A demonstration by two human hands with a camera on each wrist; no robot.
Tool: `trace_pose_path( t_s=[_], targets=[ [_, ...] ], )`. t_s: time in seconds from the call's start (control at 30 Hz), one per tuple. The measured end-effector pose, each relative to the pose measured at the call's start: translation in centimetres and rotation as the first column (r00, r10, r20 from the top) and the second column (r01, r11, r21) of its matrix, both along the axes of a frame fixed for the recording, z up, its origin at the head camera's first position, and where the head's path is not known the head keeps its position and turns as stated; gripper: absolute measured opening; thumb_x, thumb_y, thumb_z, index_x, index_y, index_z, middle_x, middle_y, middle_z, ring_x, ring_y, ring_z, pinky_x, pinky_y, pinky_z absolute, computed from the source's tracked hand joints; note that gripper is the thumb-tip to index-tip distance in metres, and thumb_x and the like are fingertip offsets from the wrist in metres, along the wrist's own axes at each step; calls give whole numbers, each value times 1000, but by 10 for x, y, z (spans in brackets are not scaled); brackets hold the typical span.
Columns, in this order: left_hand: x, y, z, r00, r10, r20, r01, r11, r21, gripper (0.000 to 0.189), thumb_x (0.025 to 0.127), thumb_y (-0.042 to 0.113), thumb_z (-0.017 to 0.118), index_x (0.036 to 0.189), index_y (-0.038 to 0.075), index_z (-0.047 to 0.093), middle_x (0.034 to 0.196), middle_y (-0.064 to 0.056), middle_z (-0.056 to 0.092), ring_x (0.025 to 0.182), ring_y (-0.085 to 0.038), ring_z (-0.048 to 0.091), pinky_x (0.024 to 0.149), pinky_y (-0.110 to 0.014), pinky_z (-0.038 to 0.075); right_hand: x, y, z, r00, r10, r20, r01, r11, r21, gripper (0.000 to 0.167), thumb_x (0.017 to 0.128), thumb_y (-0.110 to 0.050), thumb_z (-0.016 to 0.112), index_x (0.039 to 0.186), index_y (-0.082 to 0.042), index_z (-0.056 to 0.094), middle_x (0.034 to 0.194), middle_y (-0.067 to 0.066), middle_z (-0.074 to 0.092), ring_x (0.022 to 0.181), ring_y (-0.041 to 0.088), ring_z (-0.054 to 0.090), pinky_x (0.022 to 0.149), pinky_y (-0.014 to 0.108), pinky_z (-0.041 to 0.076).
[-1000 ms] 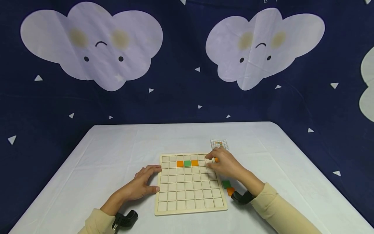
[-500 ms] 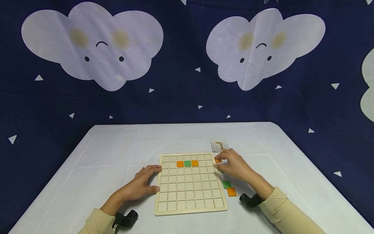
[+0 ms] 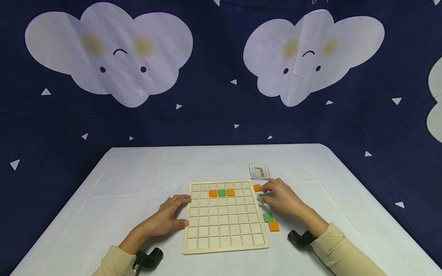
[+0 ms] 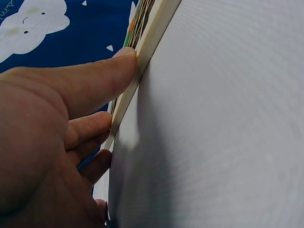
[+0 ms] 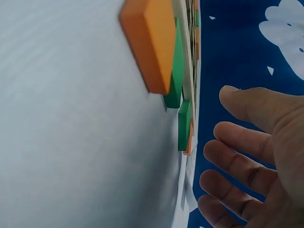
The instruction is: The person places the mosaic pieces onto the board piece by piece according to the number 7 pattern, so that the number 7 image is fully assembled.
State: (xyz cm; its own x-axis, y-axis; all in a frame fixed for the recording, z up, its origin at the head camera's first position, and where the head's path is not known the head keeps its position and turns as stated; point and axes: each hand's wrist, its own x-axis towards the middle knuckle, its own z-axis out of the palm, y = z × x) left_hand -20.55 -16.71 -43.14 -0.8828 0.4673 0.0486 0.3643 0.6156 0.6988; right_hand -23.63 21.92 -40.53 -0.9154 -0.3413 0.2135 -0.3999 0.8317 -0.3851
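Note:
A pale wooden grid board point(image 3: 222, 219) lies flat on the table. Along its left edge rests my left hand point(image 3: 167, 215), thumb and fingertips touching the side; the left wrist view shows the thumb point(image 4: 107, 78) on the rim. One row near the far edge holds an orange tile point(image 3: 212, 193), a green tile point(image 3: 221, 193) and another orange tile point(image 3: 230, 192). My right hand point(image 3: 284, 197) hovers just right of the board, over a partly hidden green tile point(image 3: 260, 199). In the right wrist view its fingers are spread apart from that green tile point(image 5: 184, 126), holding nothing.
Beside the board's far right corner lies a loose orange tile point(image 3: 256, 188). Nearer me are a green tile point(image 3: 268, 217) and an orange tile point(image 3: 274, 226), corners meeting. A printed grid card point(image 3: 259, 172) sits behind. White cloth covers the table point(image 3: 138, 172).
My right hand has moved from over the board's upper right corner to the right, out past its edge, uncovering the loose tiles there. The left hand stays put.

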Motion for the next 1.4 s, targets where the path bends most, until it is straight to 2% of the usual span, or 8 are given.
trace_pose_path(
  t_s=[0.23, 0.47, 0.87, 1.4],
  targets=[
    [0, 0, 1, 1000, 0, 10, 0, 1000, -6, 63, 80, 27, 73, 134, 9, 47, 147, -10, 38, 142, -37, 24, 116, -61, 2, -1, 2, -2, 1000, -13, 15, 13, 1000, 12, 25, 79, -23, 74, 101, -11, 70, 98, 0, 64, 90, 15, 51, 77, 33, 46],
    [0, 0, 1, 1000, -2, 6, 2, 1000, -5, 63, 80, 28, 73, 134, 9, 47, 147, -10, 38, 142, -36, 25, 116, -61, 1, -4, 5, -5, 995, -72, 62, 69, 996, 58, 29, 77, -26, 75, 101, -11, 70, 100, 1, 64, 89, 13, 48, 79, 33, 45],
    [0, 0, 1, 1000, -5, -2, 5, 1000, -3, 63, 80, 26, 74, 133, 7, 47, 146, -11, 38, 142, -36, 25, 116, -61, 2, -7, 6, -10, 992, -89, 87, 82, 993, 85, 34, 72, -31, 79, 98, -11, 70, 94, -1, 63, 88, 14, 49, 80, 34, 45],
    [0, 1, 1, 1000, 5, 12, -5, 1000, -6, 64, 79, 27, 74, 133, 8, 47, 147, -10, 38, 143, -36, 24, 117, -60, 1, -8, 4, -11, 995, -86, 44, 81, 991, 109, 28, 73, -27, 78, 95, -11, 70, 89, -2, 60, 84, 13, 46, 77, 31, 41]
  ],
)
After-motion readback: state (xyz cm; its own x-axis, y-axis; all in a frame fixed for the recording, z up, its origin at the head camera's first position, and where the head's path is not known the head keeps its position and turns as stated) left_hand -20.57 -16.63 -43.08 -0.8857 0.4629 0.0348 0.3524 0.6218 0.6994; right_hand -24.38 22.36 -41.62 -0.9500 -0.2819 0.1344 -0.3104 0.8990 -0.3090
